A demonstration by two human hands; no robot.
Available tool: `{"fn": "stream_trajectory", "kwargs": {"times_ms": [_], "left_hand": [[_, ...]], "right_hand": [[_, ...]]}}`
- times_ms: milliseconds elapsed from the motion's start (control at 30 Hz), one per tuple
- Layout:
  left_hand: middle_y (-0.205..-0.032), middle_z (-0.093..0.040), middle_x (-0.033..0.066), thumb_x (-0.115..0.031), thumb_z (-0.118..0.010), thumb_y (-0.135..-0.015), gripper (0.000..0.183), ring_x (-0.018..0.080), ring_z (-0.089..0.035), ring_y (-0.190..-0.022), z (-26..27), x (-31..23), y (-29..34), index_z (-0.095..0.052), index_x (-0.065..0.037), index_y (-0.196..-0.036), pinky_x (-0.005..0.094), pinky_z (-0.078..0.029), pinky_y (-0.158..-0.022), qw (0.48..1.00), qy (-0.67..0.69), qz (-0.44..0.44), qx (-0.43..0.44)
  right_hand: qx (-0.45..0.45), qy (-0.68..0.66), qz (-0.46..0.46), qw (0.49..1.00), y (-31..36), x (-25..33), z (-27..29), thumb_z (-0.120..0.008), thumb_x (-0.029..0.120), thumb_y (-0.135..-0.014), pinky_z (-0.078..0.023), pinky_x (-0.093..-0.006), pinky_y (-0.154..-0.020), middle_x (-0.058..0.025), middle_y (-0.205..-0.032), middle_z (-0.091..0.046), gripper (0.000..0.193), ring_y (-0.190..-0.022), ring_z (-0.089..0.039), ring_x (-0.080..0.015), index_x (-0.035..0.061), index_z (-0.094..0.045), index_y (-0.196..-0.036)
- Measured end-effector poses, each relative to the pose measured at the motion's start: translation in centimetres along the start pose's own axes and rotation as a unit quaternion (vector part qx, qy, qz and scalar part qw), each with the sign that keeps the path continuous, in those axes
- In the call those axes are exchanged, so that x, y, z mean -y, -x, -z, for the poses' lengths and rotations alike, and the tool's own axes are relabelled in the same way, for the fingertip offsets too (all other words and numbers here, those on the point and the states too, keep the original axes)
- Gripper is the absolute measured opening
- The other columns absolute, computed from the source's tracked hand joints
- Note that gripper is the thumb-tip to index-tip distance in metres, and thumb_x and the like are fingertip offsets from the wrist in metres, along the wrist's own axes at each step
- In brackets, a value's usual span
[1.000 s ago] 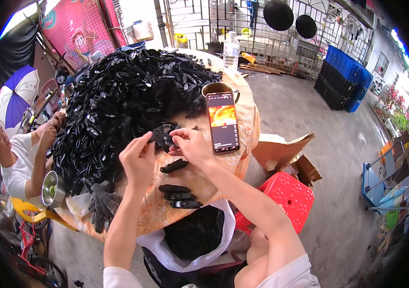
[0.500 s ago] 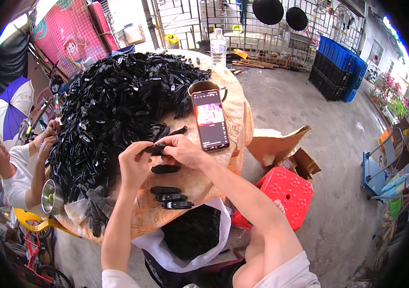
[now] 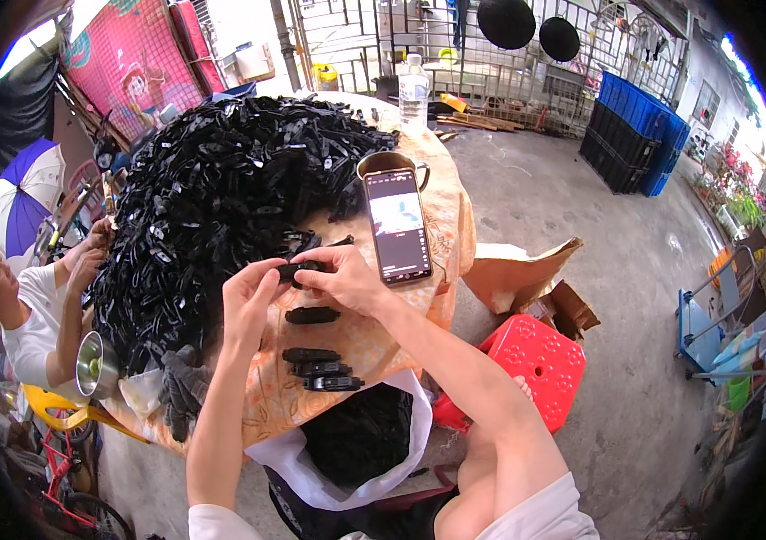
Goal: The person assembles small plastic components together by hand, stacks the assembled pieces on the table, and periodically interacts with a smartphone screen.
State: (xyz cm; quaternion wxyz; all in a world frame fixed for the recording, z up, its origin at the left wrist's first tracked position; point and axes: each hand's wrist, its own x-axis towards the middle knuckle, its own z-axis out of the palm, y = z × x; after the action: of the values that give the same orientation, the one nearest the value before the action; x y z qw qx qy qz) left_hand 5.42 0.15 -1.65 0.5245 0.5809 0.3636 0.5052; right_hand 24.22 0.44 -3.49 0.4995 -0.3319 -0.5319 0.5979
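Observation:
Between my two hands is a small black plastic part (image 3: 298, 270), long and narrow. My left hand (image 3: 252, 292) pinches its left end, while the fingers of my right hand (image 3: 343, 279) close on its right end. Just below them a similar black piece (image 3: 312, 315) lies alone on the orange patterned tablecloth (image 3: 266, 400). Nearer me sits a short stack of such pieces (image 3: 327, 371). A big heap of black plastic parts (image 3: 212, 189) covers the table's far left side. The exact kind of part is too small to make out.
A phone (image 3: 397, 225) leans on a metal mug (image 3: 371, 164), with a water bottle (image 3: 413, 94) behind. An open white sack (image 3: 297, 477) with black parts stands below the table edge. A red stool (image 3: 540, 369) and cardboard box (image 3: 527, 279) are right; another person (image 3: 36, 324) sits left.
The black part has turned slightly between my fingers, and my left thumb has shifted against it. Both hands stay in nearly the same place. The picture on the phone screen differs.

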Motion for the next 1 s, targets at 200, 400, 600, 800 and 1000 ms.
{"fn": "stream_trajectory", "kwargs": {"times_ms": [200, 400, 600, 800, 1000], "left_hand": [[-0.095, -0.068, 0.0062, -0.008, -0.06, -0.096, 0.018, 0.0129, -0.067, -0.085, 0.2, 0.1, 0.2, -0.066, 0.004, -0.108, 0.0251, -0.057, -0.078, 0.998, -0.055, 0.022, 0.014], [-0.09, -0.071, 0.0104, -0.007, -0.063, -0.093, 0.017, 0.0138, -0.069, -0.081, 0.7, -0.2, 0.1, -0.069, 0.007, -0.1, 0.025, -0.057, -0.077, 0.997, -0.064, 0.049, -0.003], [-0.092, -0.072, 0.0117, -0.004, -0.066, -0.09, 0.018, 0.0152, -0.069, -0.081, 0.5, -0.7, 0.3, -0.07, 0.008, -0.102, 0.0255, -0.057, -0.078, 0.995, -0.06, 0.076, -0.005], [-0.099, -0.07, 0.0131, 0.002, -0.067, -0.087, 0.022, 0.0163, -0.068, -0.089, 0.7, -0.2, 0.1, -0.064, 0.006, -0.108, 0.0263, -0.057, -0.081, 1.0, -0.022, 0.017, 0.004], [-0.101, -0.068, 0.0127, 0.008, -0.067, -0.084, 0.027, 0.017, -0.066, -0.091, 0.6, 0.1, 0.0, -0.06, 0.005, -0.11, 0.0288, -0.056, -0.083, 1.0, -0.004, 0.004, -0.006]], "right_hand": [[0.016, 0.068, 0.081, 0.994, -0.4, -1.2, 0.0, -0.073, 0.006, -0.086, -0.053, -0.0212, -0.065, -0.0033, -0.088, -0.07, 0.025, -0.079, -0.065, -0.0073, 0.0011, -0.069, -0.111], [-0.007, 0.155, 0.155, 0.976, -0.4, -1.5, -0.4, -0.076, 0.01, -0.084, -0.053, -0.0231, -0.072, -0.0041, -0.096, -0.068, 0.022, -0.083, -0.064, -0.0086, 0.0013, -0.071, -0.104], [-0.002, 0.183, 0.13, 0.975, -0.3, -1.3, -0.1, -0.077, 0.014, -0.085, -0.054, -0.024, -0.073, -0.0037, -0.095, -0.068, 0.026, -0.081, -0.064, -0.0085, 0.0013, -0.07, -0.106], [0.016, 0.028, 0.076, 0.997, -0.5, -1.6, -0.6, -0.076, 0.026, -0.087, -0.055, -0.0217, -0.063, -0.0074, -0.093, -0.069, 0.041, -0.074, -0.065, -0.0082, -0.0036, -0.064, -0.113], [0.045, -0.026, 0.031, 0.998, -0.6, -1.5, 0.0, -0.073, 0.017, -0.089, -0.056, -0.0224, -0.067, -0.0075, -0.094, -0.069, 0.037, -0.079, -0.066, -0.0089, -0.0046, -0.062, -0.117]]}}
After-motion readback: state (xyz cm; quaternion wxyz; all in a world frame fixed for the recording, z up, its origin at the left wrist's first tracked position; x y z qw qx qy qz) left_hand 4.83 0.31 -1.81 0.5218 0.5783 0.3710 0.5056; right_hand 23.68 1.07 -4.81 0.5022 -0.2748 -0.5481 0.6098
